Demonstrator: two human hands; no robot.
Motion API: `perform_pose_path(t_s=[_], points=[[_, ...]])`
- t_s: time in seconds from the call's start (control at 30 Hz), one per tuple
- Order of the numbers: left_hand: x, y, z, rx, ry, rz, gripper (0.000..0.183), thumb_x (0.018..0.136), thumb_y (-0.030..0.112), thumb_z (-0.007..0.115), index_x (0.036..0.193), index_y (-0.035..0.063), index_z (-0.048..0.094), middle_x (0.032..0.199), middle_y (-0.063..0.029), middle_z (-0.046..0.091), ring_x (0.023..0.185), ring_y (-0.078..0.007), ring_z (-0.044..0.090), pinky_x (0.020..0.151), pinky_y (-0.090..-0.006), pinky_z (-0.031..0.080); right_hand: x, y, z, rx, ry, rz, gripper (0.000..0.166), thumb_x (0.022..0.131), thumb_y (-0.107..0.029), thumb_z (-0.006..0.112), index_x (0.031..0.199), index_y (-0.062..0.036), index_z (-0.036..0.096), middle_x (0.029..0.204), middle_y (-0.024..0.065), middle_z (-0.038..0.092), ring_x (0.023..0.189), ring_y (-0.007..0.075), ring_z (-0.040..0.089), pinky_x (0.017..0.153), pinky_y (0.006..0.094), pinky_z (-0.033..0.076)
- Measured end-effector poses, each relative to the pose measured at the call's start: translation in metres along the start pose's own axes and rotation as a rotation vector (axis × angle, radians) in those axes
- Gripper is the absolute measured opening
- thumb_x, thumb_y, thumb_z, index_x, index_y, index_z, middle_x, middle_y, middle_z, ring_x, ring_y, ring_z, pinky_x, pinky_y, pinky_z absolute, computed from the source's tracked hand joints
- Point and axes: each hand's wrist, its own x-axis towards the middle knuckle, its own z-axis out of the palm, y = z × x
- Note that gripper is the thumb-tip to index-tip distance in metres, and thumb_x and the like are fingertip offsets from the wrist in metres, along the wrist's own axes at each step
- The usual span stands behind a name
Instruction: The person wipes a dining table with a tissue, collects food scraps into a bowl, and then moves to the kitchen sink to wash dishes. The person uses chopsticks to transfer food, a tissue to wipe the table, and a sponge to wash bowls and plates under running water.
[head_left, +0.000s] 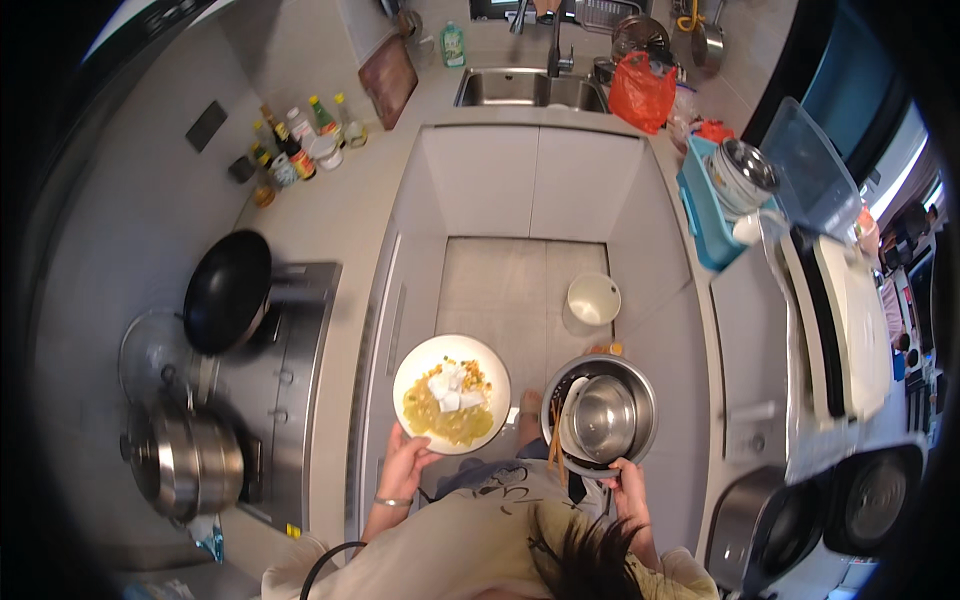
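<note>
My left hand (407, 457) grips the lower left rim of a white plate (452, 346), thumb over its edge. Yellow-green food (442, 424), small orange-brown bits and white pieces (452, 388) lie on the plate. On the right, my right hand (628, 484) holds the lower rim of a large metal basin (646, 405). Inside the basin are a smaller metal bowl (604, 418), a white dish partly hidden under it, and wooden chopsticks (556, 442) that lean over the basin's rim. Both vessels are held above the floor, apart from each other, in front of my body.
A white bin (592, 298) stands on the floor ahead. At left, a black wok (229, 292) and a steel steamer pot (191, 459) are on the gas hob (292, 420). A double sink (502, 88) is at the far counter. A blue dish rack (701, 225) holds bowls at right.
</note>
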Motion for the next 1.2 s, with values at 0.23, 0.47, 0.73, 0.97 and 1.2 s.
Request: perform_pose_path(t_s=[0.23,0.47,0.73,0.97,1.2], points=[[0.140,0.099,0.052,0.022,0.129,0.032,0.045,0.079,-0.004,0.048,0.121,0.0040,0.035,0.107,-0.0168,0.056,0.082,-0.0234,0.065,0.062,-0.0291,0.059,0.110,-0.138,0.156,-0.036,0.128,-0.058,0.036,0.065,0.003,0.053,0.097,0.0099,0.037,0.077,0.0135,0.050,0.050,0.0192,0.052,0.035,0.0264,0.050],[0.299,0.171,0.098,-0.024,0.154,0.063,0.045,0.078,-0.004,0.047,0.121,0.0049,0.037,0.108,-0.0146,0.056,0.084,-0.0208,0.064,0.064,-0.0296,0.058,0.216,-0.264,0.302,-0.098,0.016,-0.110,0.001,0.065,0.001,0.053,0.066,0.0021,0.053,0.058,0.0053,0.050,0.037,0.0140,0.046,0.031,0.0229,0.040],[0.488,0.298,0.179,0.046,0.094,0.067,0.040,0.079,-0.003,0.045,0.118,0.0041,0.038,0.109,-0.0118,0.054,0.087,-0.0190,0.062,0.071,-0.0335,0.057,0.310,-0.400,0.450,-0.154,-0.089,-0.117,0.009,0.068,0.000,0.054,0.068,0.0063,0.048,0.055,0.0087,0.049,0.037,0.0169,0.049,0.037,0.0256,0.046],[0.593,0.365,0.218,-0.008,0.138,0.129,0.044,0.081,-0.003,0.045,0.123,0.0050,0.037,0.110,-0.0110,0.054,0.091,-0.0196,0.061,0.070,-0.0322,0.057,0.421,-0.492,0.602,-0.279,-0.189,-0.161,0.021,0.067,-0.002,0.056,0.085,0.0060,0.053,0.074,0.0067,0.052,0.054,0.0139,0.053,0.039,0.0240,0.050],[0.628,0.372,0.266,-0.107,0.404,0.170,0.049,0.078,-0.003,0.047,0.125,0.0044,0.036,0.115,-0.0132,0.053,0.094,-0.0242,0.061,0.073,-0.0343,0.057,0.568,-0.541,0.757,-0.410,-0.397,-0.078,0.012,0.071,-0.004,0.055,0.080,0.0017,0.054,0.069,0.0083,0.052,0.053,0.0130,0.052,0.050,0.0303,0.053]])
